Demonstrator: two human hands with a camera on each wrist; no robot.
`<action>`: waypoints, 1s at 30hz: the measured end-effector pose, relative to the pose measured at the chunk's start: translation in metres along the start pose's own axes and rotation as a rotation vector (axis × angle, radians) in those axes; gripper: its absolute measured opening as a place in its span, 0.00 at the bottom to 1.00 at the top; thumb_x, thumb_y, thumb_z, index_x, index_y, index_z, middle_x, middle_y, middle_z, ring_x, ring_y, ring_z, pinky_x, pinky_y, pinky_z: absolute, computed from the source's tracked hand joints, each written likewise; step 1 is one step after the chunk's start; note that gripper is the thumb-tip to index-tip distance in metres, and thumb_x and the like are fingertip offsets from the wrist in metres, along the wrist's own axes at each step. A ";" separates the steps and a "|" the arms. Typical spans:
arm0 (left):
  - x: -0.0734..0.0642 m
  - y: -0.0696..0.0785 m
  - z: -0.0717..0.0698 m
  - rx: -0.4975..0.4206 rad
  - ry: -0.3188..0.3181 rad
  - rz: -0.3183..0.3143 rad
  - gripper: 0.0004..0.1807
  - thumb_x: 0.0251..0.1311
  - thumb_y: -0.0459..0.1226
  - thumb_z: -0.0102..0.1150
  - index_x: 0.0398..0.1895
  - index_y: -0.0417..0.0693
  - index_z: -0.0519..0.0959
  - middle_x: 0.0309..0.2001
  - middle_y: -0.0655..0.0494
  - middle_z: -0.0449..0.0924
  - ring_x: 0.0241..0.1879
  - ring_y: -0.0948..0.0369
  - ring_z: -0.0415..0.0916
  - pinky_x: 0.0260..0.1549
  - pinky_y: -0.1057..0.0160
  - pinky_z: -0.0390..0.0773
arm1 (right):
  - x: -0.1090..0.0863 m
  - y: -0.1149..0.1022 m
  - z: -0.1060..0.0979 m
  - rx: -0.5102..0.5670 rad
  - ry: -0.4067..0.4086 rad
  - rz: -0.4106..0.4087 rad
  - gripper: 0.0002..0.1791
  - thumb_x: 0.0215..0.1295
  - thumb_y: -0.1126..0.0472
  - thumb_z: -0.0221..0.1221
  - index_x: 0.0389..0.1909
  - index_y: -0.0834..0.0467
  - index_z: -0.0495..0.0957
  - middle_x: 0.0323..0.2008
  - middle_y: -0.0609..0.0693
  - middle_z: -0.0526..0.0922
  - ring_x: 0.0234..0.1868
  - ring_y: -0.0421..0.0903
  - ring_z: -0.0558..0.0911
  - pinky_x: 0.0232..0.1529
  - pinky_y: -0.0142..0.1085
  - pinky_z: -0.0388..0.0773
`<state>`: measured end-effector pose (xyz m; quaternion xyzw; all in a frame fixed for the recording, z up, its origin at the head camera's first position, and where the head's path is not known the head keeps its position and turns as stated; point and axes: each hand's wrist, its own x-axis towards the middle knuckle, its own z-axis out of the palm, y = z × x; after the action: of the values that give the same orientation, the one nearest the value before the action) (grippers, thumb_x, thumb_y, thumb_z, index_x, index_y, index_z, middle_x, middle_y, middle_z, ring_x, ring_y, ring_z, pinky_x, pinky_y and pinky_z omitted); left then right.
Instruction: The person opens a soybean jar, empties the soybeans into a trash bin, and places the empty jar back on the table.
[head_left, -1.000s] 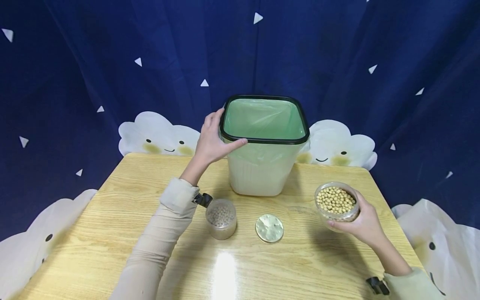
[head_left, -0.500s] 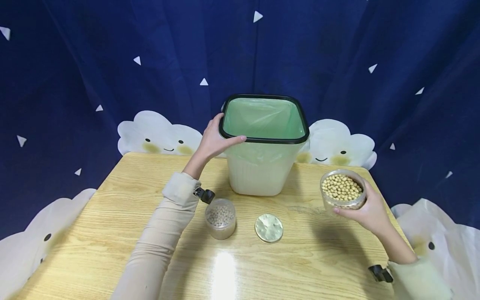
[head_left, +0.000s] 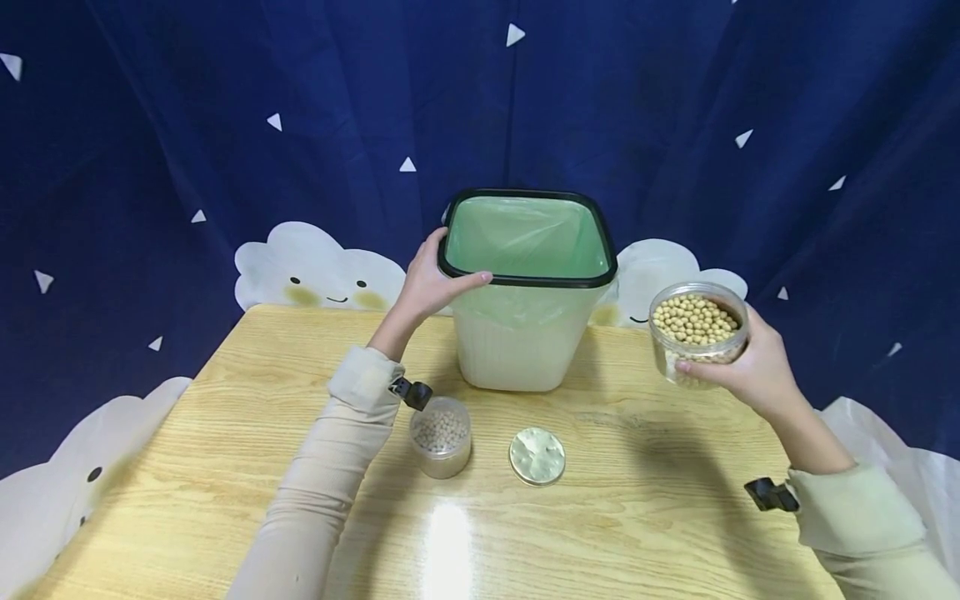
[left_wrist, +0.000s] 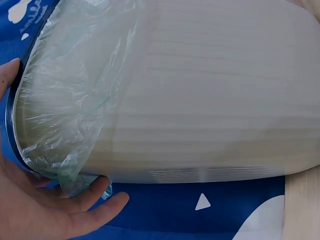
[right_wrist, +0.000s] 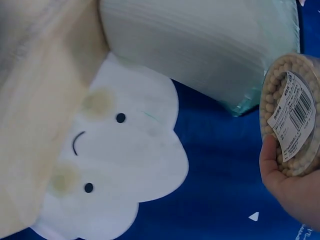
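My left hand grips the near left corner of a trash bin. Its thumb lies over the black rim and the fingers are at the side, by the green bag liner. Raised over the table's right side, my right hand holds a clear round jar of small yellow balls that look like soybeans. The open mouth is up, tipped slightly toward the bin. A barcode label shows on its underside in the right wrist view.
A second clear jar with paler small balls stands by my left wrist. To its right a round gold-coloured lid lies on the wooden table. Behind the bin hangs a blue curtain with white clouds.
My right hand has lifted the jar up and slightly to the right, away from me. My left hand slid slightly toward me on the rim. The bin has stayed in place.
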<state>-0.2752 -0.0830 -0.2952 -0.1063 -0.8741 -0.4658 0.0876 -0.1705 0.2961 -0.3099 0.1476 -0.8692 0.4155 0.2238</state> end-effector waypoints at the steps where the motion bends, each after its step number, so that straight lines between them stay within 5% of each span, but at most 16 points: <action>1: 0.000 0.000 0.000 -0.004 0.000 0.000 0.54 0.41 0.54 0.67 0.70 0.50 0.50 0.67 0.49 0.54 0.65 0.53 0.52 0.59 0.51 0.56 | 0.004 -0.003 -0.001 -0.004 0.001 0.003 0.48 0.28 0.74 0.72 0.60 0.62 0.65 0.46 0.30 0.69 0.47 0.29 0.67 0.46 0.19 0.59; 22: 0.000 -0.004 0.002 -0.011 0.004 -0.005 0.55 0.40 0.56 0.67 0.70 0.49 0.49 0.68 0.51 0.52 0.65 0.54 0.50 0.60 0.51 0.56 | 0.079 -0.041 -0.023 -0.007 0.009 0.036 0.43 0.35 0.71 0.72 0.58 0.58 0.67 0.43 0.39 0.72 0.42 0.36 0.70 0.40 0.20 0.64; 30: 0.000 -0.003 0.002 -0.015 0.013 -0.005 0.55 0.40 0.55 0.67 0.70 0.49 0.49 0.68 0.50 0.52 0.65 0.53 0.51 0.60 0.51 0.56 | 0.107 -0.054 -0.024 -0.104 -0.036 0.070 0.44 0.37 0.62 0.73 0.60 0.59 0.65 0.47 0.50 0.72 0.43 0.40 0.70 0.39 0.23 0.64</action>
<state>-0.2758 -0.0828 -0.2990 -0.1019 -0.8702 -0.4732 0.0913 -0.2319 0.2743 -0.2062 0.1127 -0.8981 0.3748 0.2007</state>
